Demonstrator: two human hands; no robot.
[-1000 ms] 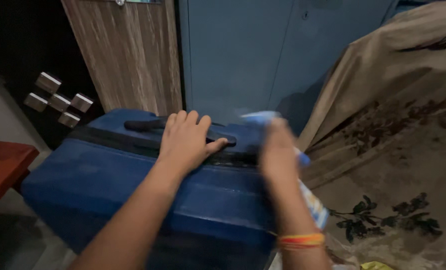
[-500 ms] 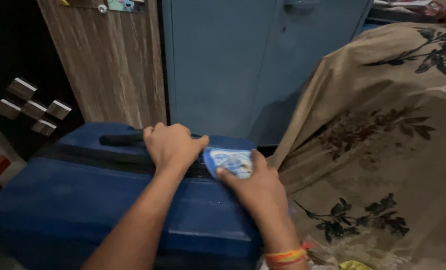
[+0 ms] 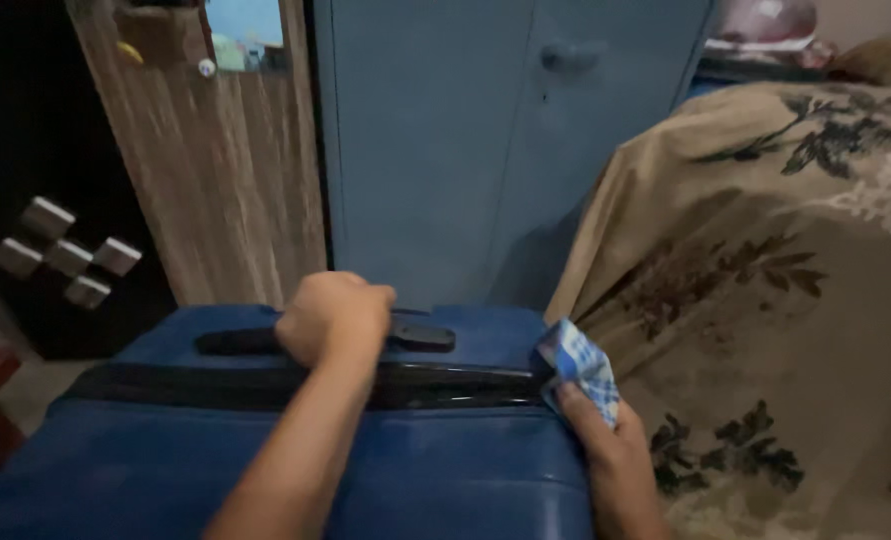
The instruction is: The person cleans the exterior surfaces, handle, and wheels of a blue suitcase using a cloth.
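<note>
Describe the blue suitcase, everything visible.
The suitcase is a dark blue hard shell, plastic by its look, closed, with a black band running across it and a black handle above. The left hand grips the handle; the right hand presses a blue checked cloth to its right edge. It stands beside a patterned beige cover.

A bedroom in a home. A grey-blue metal wardrobe (image 3: 466, 140) with a door handle stands against the wall beside a wood-grain door (image 3: 216, 170). A bed at right is draped in a beige floral cover (image 3: 796, 280); a blue hard-shell suitcase (image 3: 266, 460) stands alongside it.
</note>
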